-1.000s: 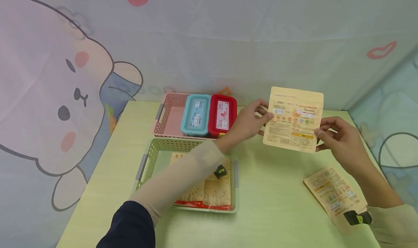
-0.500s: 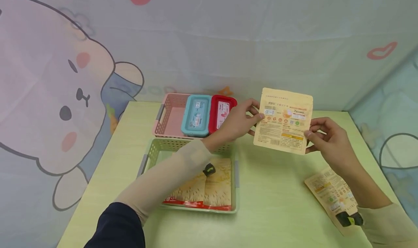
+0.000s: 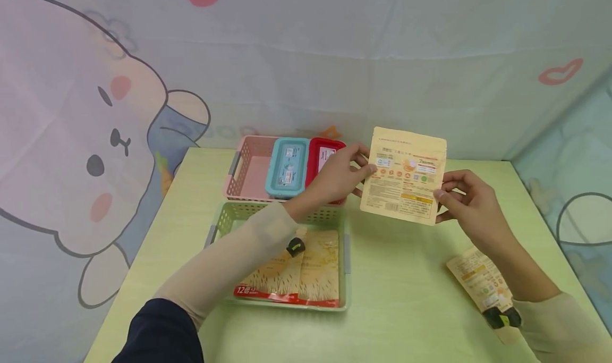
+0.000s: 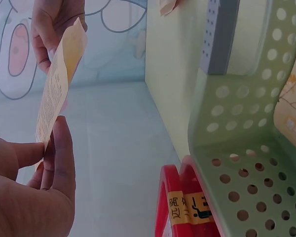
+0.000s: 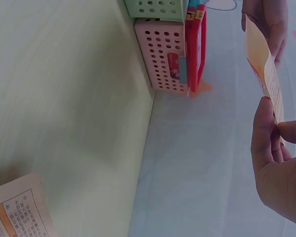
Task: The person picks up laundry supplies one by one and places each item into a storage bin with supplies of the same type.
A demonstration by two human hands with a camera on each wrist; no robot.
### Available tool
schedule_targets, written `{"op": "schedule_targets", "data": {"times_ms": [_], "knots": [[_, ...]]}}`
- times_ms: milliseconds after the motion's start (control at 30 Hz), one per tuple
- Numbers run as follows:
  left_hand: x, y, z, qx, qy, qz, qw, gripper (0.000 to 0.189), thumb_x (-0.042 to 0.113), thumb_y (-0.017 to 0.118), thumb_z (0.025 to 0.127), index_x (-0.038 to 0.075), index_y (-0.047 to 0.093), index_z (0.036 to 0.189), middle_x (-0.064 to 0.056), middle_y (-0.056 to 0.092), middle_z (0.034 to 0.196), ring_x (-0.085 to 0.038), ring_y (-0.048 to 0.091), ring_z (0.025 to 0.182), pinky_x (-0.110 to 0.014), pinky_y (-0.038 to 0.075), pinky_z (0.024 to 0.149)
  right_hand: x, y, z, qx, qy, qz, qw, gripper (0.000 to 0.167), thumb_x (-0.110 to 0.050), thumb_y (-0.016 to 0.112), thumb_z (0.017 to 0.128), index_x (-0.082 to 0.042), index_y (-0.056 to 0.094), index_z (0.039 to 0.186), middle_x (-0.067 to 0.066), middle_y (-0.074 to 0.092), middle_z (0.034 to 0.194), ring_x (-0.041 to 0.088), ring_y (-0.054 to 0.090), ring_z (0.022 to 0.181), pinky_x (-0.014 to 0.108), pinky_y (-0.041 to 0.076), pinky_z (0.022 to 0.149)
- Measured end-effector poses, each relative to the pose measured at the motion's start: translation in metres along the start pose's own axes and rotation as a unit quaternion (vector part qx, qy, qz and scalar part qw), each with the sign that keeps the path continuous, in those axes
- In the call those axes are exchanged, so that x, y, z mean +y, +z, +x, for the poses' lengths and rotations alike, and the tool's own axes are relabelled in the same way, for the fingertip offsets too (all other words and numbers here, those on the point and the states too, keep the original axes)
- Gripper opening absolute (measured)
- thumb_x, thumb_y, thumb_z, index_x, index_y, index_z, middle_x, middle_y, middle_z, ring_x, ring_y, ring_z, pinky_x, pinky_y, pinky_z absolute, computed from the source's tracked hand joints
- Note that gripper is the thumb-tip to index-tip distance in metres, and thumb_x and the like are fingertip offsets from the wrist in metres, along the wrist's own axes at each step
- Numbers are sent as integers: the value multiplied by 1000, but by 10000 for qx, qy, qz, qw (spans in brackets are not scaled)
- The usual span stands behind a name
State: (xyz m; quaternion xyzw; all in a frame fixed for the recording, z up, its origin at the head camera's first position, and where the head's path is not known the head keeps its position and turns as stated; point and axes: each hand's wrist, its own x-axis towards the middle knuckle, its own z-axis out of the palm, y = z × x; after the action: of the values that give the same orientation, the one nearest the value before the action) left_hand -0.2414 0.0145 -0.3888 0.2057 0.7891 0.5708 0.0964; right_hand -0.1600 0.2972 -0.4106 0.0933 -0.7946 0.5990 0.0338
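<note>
Both hands hold up a cream-yellow printed pouch (image 3: 404,177) above the table, its text side facing the head camera. My left hand (image 3: 341,174) pinches its left edge between thumb and fingers. At the opposite edge my right hand (image 3: 470,203) pinches it the same way. The left wrist view shows the pouch (image 4: 59,84) nearly edge-on, slightly bowed. In the right wrist view, the right thumb and fingers grip the pouch (image 5: 269,74) near its edge. Another such pouch (image 3: 480,280) lies on the table beneath the right forearm, partly covered by it.
A green basket (image 3: 346,288) holds yellow pouches (image 3: 320,267) with red bottom bands, partly behind the left forearm. Behind it stands a pink basket (image 3: 248,166) with a blue lidded box (image 3: 288,166) and a red one (image 3: 313,161). A printed cloth (image 3: 296,76) hangs behind the table.
Both hands have moved left with the pouch between them. The left forearm has shifted left too, covering more of the red box and uncovering more of the pouches in the green basket.
</note>
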Motion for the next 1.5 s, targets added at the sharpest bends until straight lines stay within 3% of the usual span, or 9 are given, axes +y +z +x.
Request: {"op": "schedule_targets", "data": {"times_ms": [533, 700, 800, 933, 1200, 1333, 1500], "knots": [[-3, -14, -7, -93, 35, 511, 9986, 30, 18, 69, 105, 7, 55, 129, -7, 64, 111, -20, 72, 73, -33, 63, 60, -2, 13, 3, -114, 103, 74, 9999, 28, -15, 57, 111, 1, 50, 133, 13, 58, 111, 21, 69, 85, 38, 65, 65], [-7, -19, -13, 51, 134, 954, 9953, 30, 20, 69, 105, 7, 58, 129, -5, 68, 110, -19, 74, 81, -29, 60, 73, -1, 20, 3, -231, 87, 130, 9996, 26, -15, 56, 111, 1, 50, 132, 14, 59, 110, 22, 69, 85, 40, 65, 66], [-10, -23, -19, 88, 77, 819, 9966, 29, 20, 70, 105, 8, 58, 128, -4, 67, 111, -19, 74, 86, -36, 63, 73, 0, 26, 4, -295, 78, 145, 9994, 27, -14, 54, 112, 2, 49, 133, 15, 58, 111, 23, 69, 85, 41, 65, 66], [-14, -28, -26, 85, -41, 458, 9989, 25, 19, 69, 105, 10, 58, 126, -6, 65, 110, -20, 72, 79, -48, 64, 64, 2, 34, 5, -375, 71, 202, 9991, 28, -13, 53, 112, 4, 48, 133, 16, 57, 112, 24, 69, 86, 42, 65, 67], [-21, -38, -33, 148, -145, 566, 9982, 26, 19, 69, 105, 10, 58, 127, -7, 62, 110, -18, 71, 81, -44, 64, 62, 3, 52, 7, -345, 169, 359, 9986, 26, -14, 54, 112, 4, 48, 130, 19, 56, 110, 26, 68, 84, 44, 65, 67], [-24, -46, -36, 93, -176, 640, 9978, 25, 18, 69, 105, 10, 58, 126, -7, 64, 108, -22, 72, 77, -48, 65, 64, 4, 61, 9, -323, 211, 416, 9984, 25, -12, 55, 112, 5, 49, 129, 21, 56, 110, 26, 69, 83, 45, 65, 66], [-27, -56, -40, -22, -211, 835, 9963, 27, 19, 69, 105, 8, 57, 127, -7, 64, 110, -28, 71, 69, -41, 64, 61, 5, 70, 10, -357, 266, 442, 9980, 23, -10, 54, 111, 5, 49, 128, 22, 56, 109, 26, 69, 81, 45, 65, 65]]}}
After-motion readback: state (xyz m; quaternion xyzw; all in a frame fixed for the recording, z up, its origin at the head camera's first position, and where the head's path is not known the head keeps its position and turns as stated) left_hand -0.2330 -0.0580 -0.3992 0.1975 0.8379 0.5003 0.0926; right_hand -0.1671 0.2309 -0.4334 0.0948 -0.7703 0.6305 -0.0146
